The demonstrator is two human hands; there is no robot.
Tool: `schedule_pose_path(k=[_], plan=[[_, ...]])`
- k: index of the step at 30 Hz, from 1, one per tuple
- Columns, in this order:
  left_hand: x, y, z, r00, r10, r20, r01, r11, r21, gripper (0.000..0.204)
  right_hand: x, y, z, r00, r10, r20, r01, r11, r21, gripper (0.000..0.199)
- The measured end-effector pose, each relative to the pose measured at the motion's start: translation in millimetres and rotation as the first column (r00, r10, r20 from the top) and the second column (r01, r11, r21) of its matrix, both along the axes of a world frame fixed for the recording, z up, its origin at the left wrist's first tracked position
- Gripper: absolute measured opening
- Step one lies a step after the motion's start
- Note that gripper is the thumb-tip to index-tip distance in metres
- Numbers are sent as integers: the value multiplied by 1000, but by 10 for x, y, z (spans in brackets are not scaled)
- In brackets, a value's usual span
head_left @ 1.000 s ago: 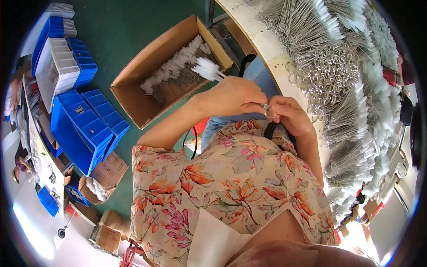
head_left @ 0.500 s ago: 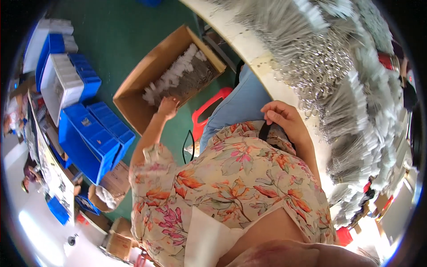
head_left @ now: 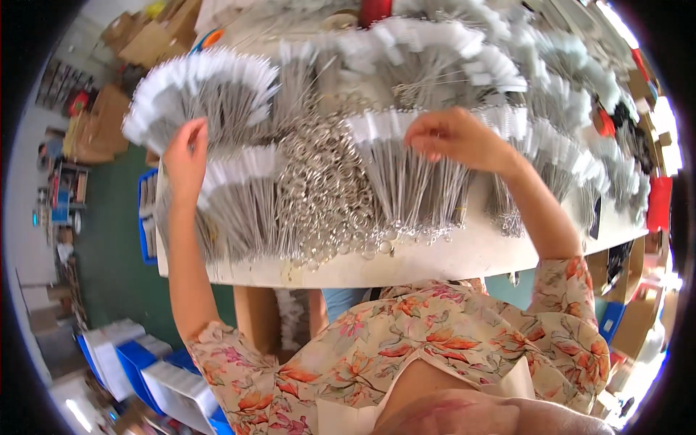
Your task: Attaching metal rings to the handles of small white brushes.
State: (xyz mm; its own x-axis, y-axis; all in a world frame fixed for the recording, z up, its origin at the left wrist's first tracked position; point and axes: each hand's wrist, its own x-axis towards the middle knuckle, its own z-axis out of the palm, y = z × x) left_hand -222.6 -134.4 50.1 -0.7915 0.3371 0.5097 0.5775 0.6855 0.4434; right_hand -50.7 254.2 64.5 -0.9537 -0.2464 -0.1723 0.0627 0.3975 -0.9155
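My left hand (head_left: 186, 156) reaches over a fan-shaped bundle of thin wire brushes with white tips (head_left: 199, 87) at the table's left, fingers together on the wires. My right hand (head_left: 455, 136) hovers with curled fingers over another brush bundle (head_left: 395, 174) near the middle, touching its white tips. Between the two hands lies a heap of metal key rings (head_left: 322, 196). Whether either hand grips a brush is hidden by the fingers.
The white table (head_left: 435, 257) is covered with several fanned brush bundles (head_left: 449, 58). A cardboard box (head_left: 254, 315) stands under its front edge. Blue and white bins (head_left: 145, 370) sit on the green floor at lower left. Cardboard boxes (head_left: 94, 127) stand at far left.
The view has swung from the floor and the open cardboard box up to the table. My left hand left the box and now lies on the brushes; my right hand moved onto a bundle.
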Motion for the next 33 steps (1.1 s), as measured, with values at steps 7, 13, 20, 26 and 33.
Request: schedule_pose_path(k=[7, 13, 20, 26, 33], plan=[[-1365, 466, -424, 970, 153, 190, 7, 760, -650, 25, -732, 501, -57, 947, -184, -262, 248, 940, 235, 15], [-1295, 442, -440, 957, 131, 260, 16, 868, -496, 19, -1555, 626, -557, 829, -127, -544, 465, 695, 548, 15], [-1222, 286, -395, 990, 123, -65, -125, 992, -24, 14, -1675, 418, -507, 885, -141, -443, 439, 566, 698, 15], [-810, 1475, -199, 998, -9, -65, 19, 987, 159, 18, -1529, 552, 67, 434, -507, -745, 651, 748, -129, 19], [-897, 1465, -601, 962, -181, 204, 245, 902, -356, 23, -629, 1850, 629, 474, -668, -573, 768, 632, -102, 22]])
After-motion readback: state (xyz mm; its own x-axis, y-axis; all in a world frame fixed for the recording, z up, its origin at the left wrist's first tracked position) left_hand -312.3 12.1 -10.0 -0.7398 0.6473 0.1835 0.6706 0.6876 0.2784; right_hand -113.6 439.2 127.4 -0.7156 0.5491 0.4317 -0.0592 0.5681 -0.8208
